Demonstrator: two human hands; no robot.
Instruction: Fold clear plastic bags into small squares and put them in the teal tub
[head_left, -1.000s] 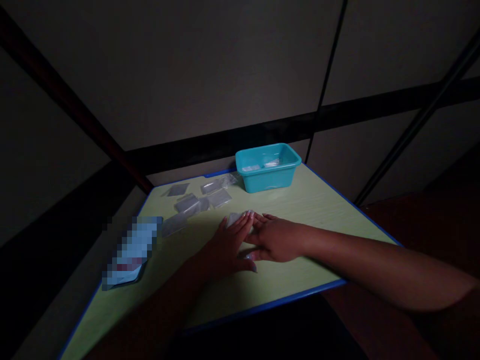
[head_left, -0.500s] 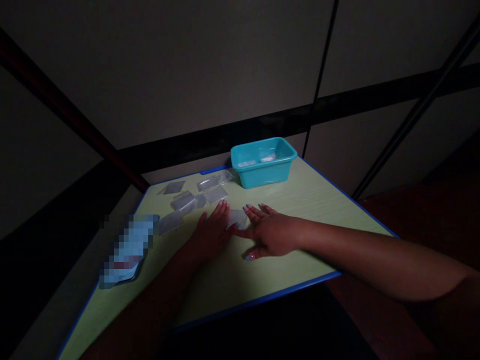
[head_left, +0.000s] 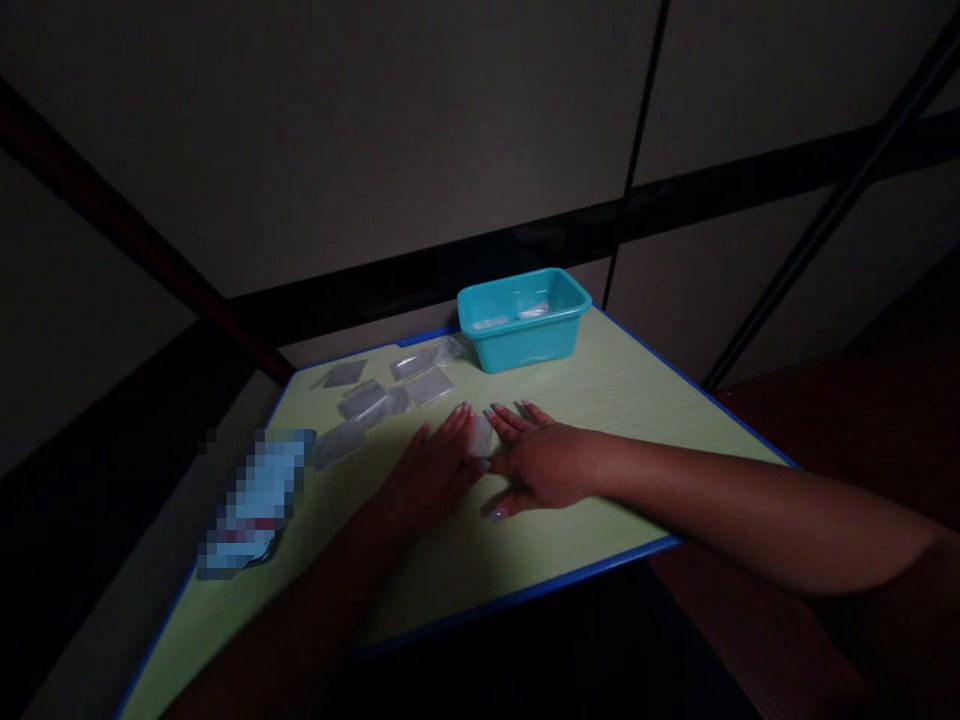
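A small clear plastic packet (head_left: 481,437) lies flat on the pale yellow-green table (head_left: 480,560), partly covered by both hands. My left hand (head_left: 439,458) rests on its left side, palm down with the fingers stretched forward. From the right, my right hand (head_left: 536,458) lies on the packet's other side, its fingers spread flat. The two hands are close together, with a strip of the packet showing between them. Beyond my left hand, several similar packets (head_left: 364,401) are scattered over the table.
A turquoise basket (head_left: 526,345) with some clear packets inside stands at the table's back edge. At the left edge lies a blurred-out, phone-like object (head_left: 259,500). A dark-banded panelled wall (head_left: 435,150) rises behind the table.
My left hand has slid slightly to the right, closer to my right hand, and covers more of the packet. My right hand has hardly moved. The view has shifted a little.
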